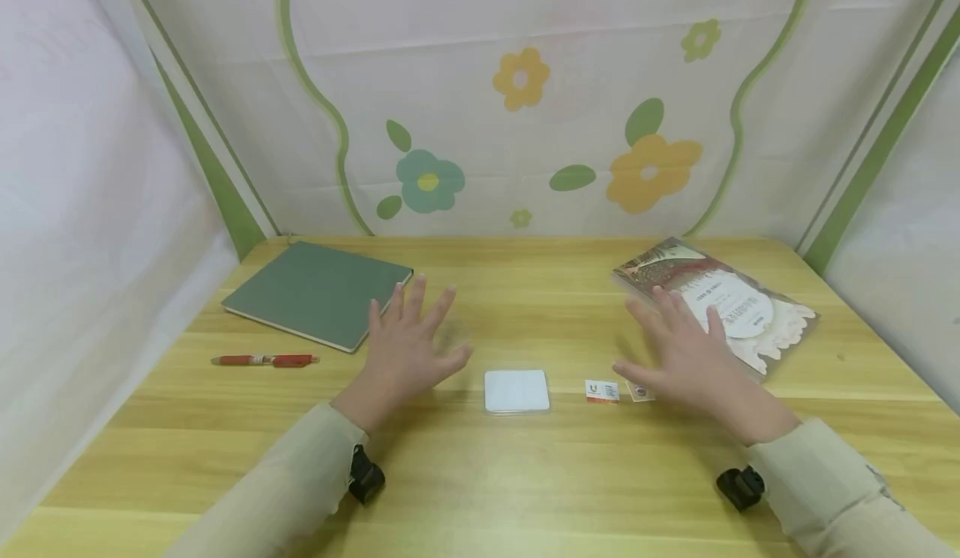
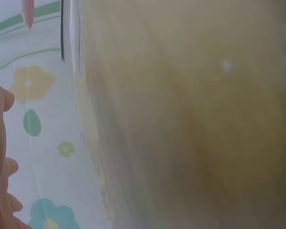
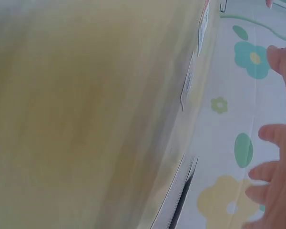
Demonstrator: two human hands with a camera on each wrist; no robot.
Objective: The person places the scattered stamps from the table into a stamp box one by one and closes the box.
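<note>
In the head view both hands hover over a wooden table with spread fingers and hold nothing. The left hand is nearest a dark green notebook, whose right corner lies just beyond it. My right hand hangs in front of a book with a patterned cover and partly hides it. Between the hands lies a small white rectangular case. Two small printed cards lie to its right: a white-and-orange one and another partly covered by the right hand.
A red pen lies on the left, in front of the notebook. The wooden table ends at a white cloth backdrop printed with flowers. Cloth walls also stand at both sides.
</note>
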